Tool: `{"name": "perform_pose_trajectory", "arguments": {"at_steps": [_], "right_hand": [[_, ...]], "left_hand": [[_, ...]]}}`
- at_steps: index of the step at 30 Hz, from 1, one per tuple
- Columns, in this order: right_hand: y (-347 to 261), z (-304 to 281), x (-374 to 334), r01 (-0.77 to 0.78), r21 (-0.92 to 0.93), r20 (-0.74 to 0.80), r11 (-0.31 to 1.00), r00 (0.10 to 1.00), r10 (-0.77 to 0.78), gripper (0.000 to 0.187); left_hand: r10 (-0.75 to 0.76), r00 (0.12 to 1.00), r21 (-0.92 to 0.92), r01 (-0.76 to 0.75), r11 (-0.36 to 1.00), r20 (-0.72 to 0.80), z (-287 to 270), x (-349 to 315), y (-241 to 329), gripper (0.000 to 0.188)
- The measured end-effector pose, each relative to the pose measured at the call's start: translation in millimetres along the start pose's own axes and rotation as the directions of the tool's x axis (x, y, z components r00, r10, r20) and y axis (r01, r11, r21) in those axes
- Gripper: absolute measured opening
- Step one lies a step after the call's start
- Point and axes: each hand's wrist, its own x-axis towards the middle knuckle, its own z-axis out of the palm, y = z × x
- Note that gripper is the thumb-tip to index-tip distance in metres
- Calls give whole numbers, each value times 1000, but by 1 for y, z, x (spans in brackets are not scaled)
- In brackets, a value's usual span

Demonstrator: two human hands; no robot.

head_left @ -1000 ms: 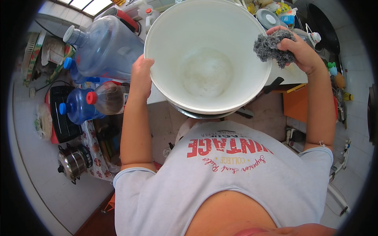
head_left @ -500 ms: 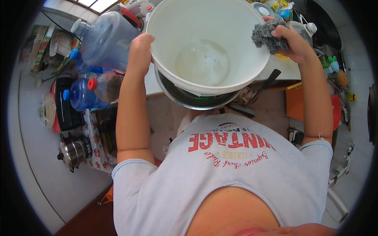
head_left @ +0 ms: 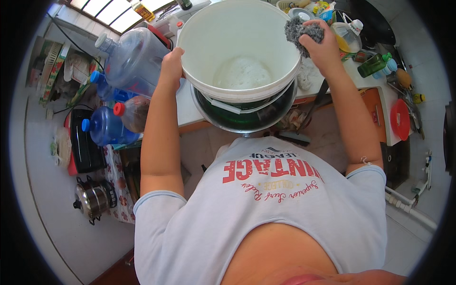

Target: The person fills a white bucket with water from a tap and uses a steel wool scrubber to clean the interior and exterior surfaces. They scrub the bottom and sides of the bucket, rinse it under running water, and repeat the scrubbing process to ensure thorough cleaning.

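A large white plastic bucket [head_left: 204, 52] is tipped toward me, with some cloudy water at its bottom. My left hand [head_left: 173, 64] grips its rim on the left side; the fingertips are hidden behind the wall. At the right rim, my right hand [head_left: 323, 45] is closed on a grey steel wool scourer [head_left: 301, 34]. The scourer is at the rim's outer edge, and I cannot tell whether it touches. Beneath the bucket, a wide metal basin [head_left: 285, 111] shows its shiny edge, with something dark green inside. The bucket's wire handle with a white grip hangs down its near side.
Big clear and blue water bottles [head_left: 135, 57] stand close by my left forearm. To the right are a green bottle [head_left: 373, 65], an oil jug [head_left: 349, 35], a black wok [head_left: 375, 21] and a red plastic bowl [head_left: 400, 118]. A steel pot [head_left: 92, 199] sits at the far left.
The bucket has shifted slightly left and tips less toward me. My right hand has moved left with the scourer. More of the basin and the bucket's handle shows.
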Motion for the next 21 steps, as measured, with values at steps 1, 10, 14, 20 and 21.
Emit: {"name": "perform_pose_trajectory", "arguments": {"at_steps": [1,10,14,20,21], "right_hand": [[-9,2,-9,89,-129,-35,988,995,-94,29],[-10,32,-118,42,236,-485,971,871,80,38],[-4,77,-169,-44,348,-436,936,877,203,49],[-12,139,-203,144,-143,-410,979,892,-191,65],[-8,136,-195,143,-146,-442,979,876,-194,61]], "left_hand": [[2,1000,-16,-2,1000,-6,-2,-2,-2,36],[926,365,783,-602,153,99,-9,-20,11,49],[607,351,304,-935,184,713,28,-94,32,38],[205,433,431,-901,54,878,48,-104,30,35],[189,427,425,-903,54,884,47,-103,30,37]]}}
